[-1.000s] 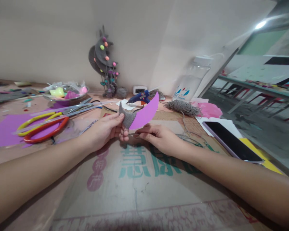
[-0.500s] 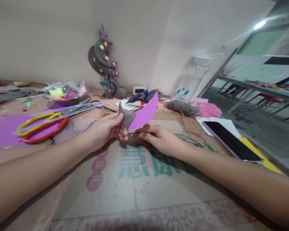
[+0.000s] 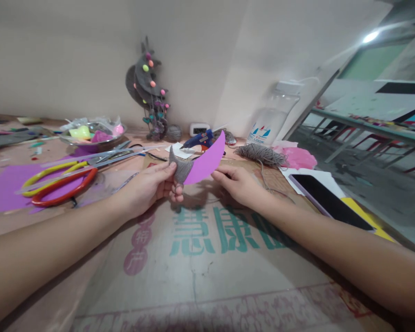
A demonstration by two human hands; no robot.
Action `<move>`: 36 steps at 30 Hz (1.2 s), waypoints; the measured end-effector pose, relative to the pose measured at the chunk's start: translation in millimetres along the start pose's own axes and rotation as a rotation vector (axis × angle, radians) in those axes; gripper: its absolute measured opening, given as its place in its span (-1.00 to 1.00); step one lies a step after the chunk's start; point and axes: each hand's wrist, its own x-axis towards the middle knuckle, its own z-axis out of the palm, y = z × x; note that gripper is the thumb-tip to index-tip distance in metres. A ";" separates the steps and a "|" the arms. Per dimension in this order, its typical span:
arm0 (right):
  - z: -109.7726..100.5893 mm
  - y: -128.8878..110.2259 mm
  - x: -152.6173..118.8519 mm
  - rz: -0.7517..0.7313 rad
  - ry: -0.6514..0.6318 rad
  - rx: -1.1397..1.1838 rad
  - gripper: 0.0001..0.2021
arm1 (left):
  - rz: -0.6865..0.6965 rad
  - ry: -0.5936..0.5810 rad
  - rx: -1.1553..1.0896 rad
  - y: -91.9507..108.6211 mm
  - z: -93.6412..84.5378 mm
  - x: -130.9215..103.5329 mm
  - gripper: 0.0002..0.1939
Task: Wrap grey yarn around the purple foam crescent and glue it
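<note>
My left hand [image 3: 159,182] grips the left end of a purple crescent [image 3: 207,160], where grey yarn [image 3: 183,169] is wrapped round it. The crescent's bare purple tip points up and to the right. Just right of the crescent, my right hand [image 3: 233,182] is closed, thumb against fingers, on a thin strand of grey yarn. Loose yarn runs from a grey skein [image 3: 261,154] down behind my right hand.
Scissors with yellow and red handles [image 3: 65,186] lie at left on purple sheet. Behind are a bowl [image 3: 93,144], a blue glue gun [image 3: 199,139] and a bottle [image 3: 275,113]. A phone [image 3: 332,203] lies at right. A grey crescent ornament [image 3: 147,80] stands against the wall.
My right hand has moved right, away from my left hand and the wrapped end. My left hand and the crescent have barely moved.
</note>
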 end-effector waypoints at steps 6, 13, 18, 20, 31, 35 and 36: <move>7.4 -6.7 -6.6 -0.156 -0.107 -0.051 -0.73 | 0.018 -0.022 0.008 -1.2 -1.4 0.4 -0.75; 5.6 0.8 -3.8 -0.343 0.082 -0.257 -0.68 | 0.010 -0.017 0.040 -1.3 -1.1 -0.1 -0.77; 18.1 -24.8 -11.4 -0.200 -0.066 0.137 -0.75 | 0.037 -0.088 0.087 -2.9 -0.5 -0.6 -0.78; 26.3 -31.2 -13.4 -0.151 -0.114 0.313 -0.78 | 0.045 -0.101 0.096 -2.5 1.1 -2.2 -0.77; 38.3 -31.9 -11.9 -0.056 -0.118 0.570 -0.91 | 0.055 -0.104 0.141 -4.6 2.0 -3.6 -0.79; 37.7 -26.8 -10.3 -0.055 -0.084 0.530 -0.92 | 0.034 -0.088 0.148 -4.3 1.3 -1.5 -0.80; 36.9 -24.3 -9.5 -0.049 -0.069 0.513 -0.92 | 0.028 -0.087 0.143 -4.1 1.1 -1.1 -0.79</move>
